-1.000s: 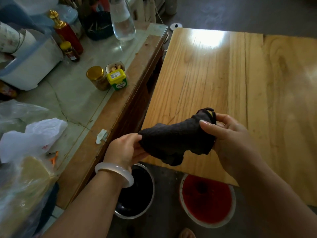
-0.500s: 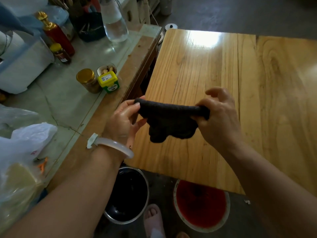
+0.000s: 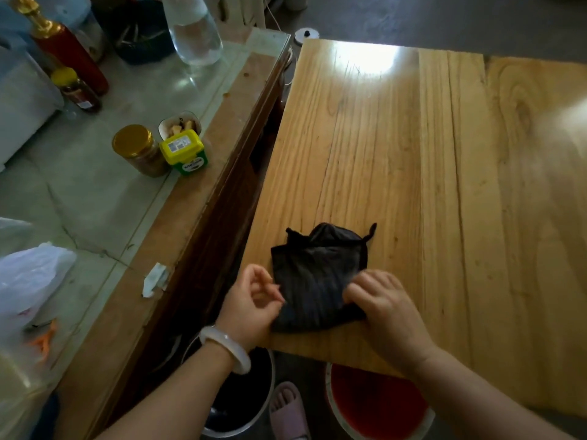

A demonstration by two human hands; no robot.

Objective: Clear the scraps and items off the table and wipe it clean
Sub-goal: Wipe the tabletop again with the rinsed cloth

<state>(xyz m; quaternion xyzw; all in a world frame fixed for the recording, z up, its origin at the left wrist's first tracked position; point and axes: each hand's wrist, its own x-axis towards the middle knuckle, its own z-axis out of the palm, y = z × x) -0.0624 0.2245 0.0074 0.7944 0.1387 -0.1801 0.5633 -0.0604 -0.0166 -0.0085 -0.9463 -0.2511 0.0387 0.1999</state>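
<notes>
1. Near the front left corner of the pale, glossy wooden plank tabletop [image 3: 444,201] lies the dark grey crumpled cloth [image 3: 320,274], spread partly flat on the wood with two small corners sticking up at its far edge.
2. My left hand [image 3: 254,304] sits at the cloth's near left edge, fingers curled, thumb and fingertips pinching the fabric there. A smooth white bangle [image 3: 227,347] circles that wrist.
3. My right hand [image 3: 386,308] rests on the cloth's near right part, knuckles up, fingers bent down onto the fabric and gripping a fold of it.
4. Both hands hold the cloth down on the wood close to the near edge, which overhangs the floor.
5. To the left, just beside the table, stands a lower glass-covered wooden side cabinet [image 3: 203,198]. On it are a gold-lidded glass jar [image 3: 138,149], a green box with a yellow lid [image 3: 184,152] touching the jar, and a small bowl of pale pieces [image 3: 179,123] just behind them.
6. Farther back on the cabinet stand a clear glass bottle [image 3: 193,30], a red bottle with a gold stopper [image 3: 68,52] and a small yellow-capped bottle [image 3: 77,90].
7. A white scrap of paper [image 3: 155,279] lies on the cabinet's wooden border, and a white plastic bag [image 3: 28,277] sits at the far left.
8. Below the table's near edge, on the floor, are a round metal bucket with a dark inside [image 3: 244,401], a red basin with a white rim [image 3: 378,404] and, between them, my foot in a pink slipper [image 3: 289,411].
</notes>
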